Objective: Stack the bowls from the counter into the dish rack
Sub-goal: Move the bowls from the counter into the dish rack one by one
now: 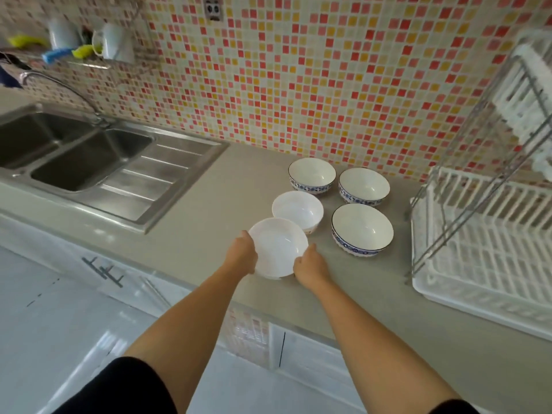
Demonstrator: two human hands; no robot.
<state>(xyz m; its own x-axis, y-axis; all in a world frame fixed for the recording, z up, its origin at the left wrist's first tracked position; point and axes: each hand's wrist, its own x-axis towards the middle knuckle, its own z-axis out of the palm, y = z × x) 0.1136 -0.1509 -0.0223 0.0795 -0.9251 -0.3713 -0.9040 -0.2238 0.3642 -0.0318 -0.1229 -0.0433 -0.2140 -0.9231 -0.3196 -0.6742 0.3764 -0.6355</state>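
Several bowls stand on the grey counter [209,204]. The nearest plain white bowl [277,246] is held between both hands: my left hand [242,253] grips its left rim and my right hand [310,265] grips its right rim. A second plain white bowl [297,209] sits just behind it. Three blue-patterned bowls stand upright: one at the right [362,229], and two near the wall [311,175] [363,186]. The white dish rack [484,258] stands at the right, and its lower tray holds nothing.
A steel double sink [77,162] with a drainboard and a tap [59,85] fills the left. The mosaic-tiled wall rises behind the counter. A wall shelf [83,55] holds cups and sponges. White cabinets lie below the counter edge.
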